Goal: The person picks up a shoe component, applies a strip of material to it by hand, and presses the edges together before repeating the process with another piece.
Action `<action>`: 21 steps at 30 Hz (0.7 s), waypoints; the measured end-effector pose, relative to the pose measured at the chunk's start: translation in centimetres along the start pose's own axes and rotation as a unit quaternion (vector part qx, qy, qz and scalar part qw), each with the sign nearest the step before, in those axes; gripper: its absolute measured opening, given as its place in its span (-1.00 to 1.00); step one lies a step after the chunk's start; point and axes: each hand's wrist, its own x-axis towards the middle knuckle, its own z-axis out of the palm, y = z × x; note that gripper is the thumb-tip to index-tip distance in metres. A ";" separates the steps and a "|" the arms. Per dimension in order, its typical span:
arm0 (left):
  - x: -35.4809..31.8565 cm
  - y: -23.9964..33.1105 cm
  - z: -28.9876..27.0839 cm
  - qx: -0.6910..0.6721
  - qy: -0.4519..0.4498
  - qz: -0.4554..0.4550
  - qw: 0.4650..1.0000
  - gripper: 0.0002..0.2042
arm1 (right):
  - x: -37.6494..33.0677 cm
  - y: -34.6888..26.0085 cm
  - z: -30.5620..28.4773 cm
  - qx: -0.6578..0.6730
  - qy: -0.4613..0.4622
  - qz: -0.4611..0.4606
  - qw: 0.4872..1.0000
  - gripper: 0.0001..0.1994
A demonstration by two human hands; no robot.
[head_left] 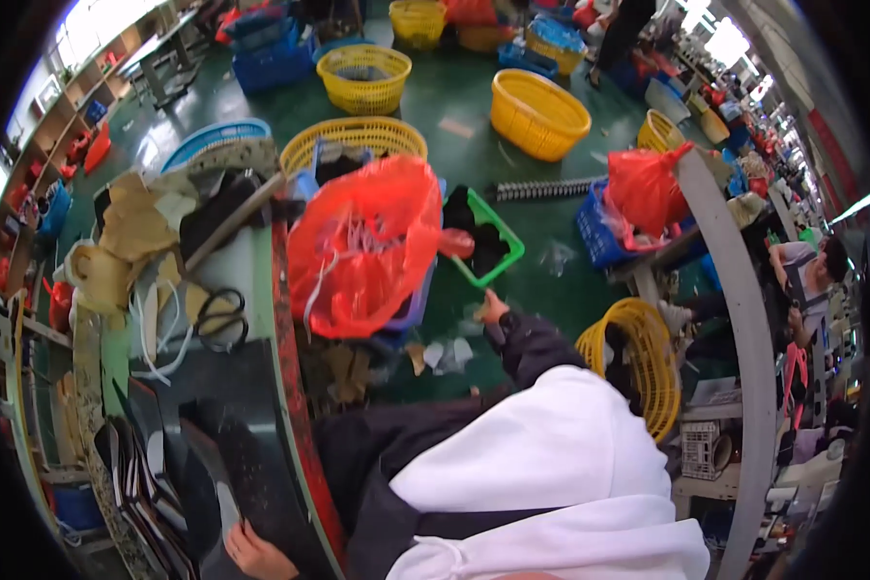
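Observation:
My left hand (259,555) is low on the workbench, its fingers closed at the near end of a long, dark cut piece (210,454) with a pale lower part. Beside it, to the left, lies a fanned stack of dark cut pieces (137,488). My right arm reaches out over the floor. At its end my right hand (493,307) has its fingers apart, just short of a green basket (518,253) holding black pieces (488,242); I see nothing in that hand. Black-handled scissors (220,319) lie farther up the bench.
Brown scraps (137,227) and white strips (169,333) clutter the bench's far end. A red plastic bag (367,246) bulges beside the bench's red edge (295,416). Yellow baskets (541,114) stand on the floor. At right are a grey post (739,290) and a seated person (812,280).

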 end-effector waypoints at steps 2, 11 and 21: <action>-1.4 3.5 -3.7 0.062 0.075 -0.036 0.995 -0.81 | -2.4 -6.5 -0.1 0.037 -0.091 0.094 0.991 0.12; 0.2 6.5 -2.9 0.014 0.086 -0.025 0.996 -0.79 | -3.0 -12.7 -6.9 0.034 -0.107 0.199 0.973 0.06; -0.8 5.2 -1.9 -0.009 0.086 -0.032 0.996 -0.80 | -1.2 -12.1 -8.0 0.022 -0.042 0.178 0.983 -0.05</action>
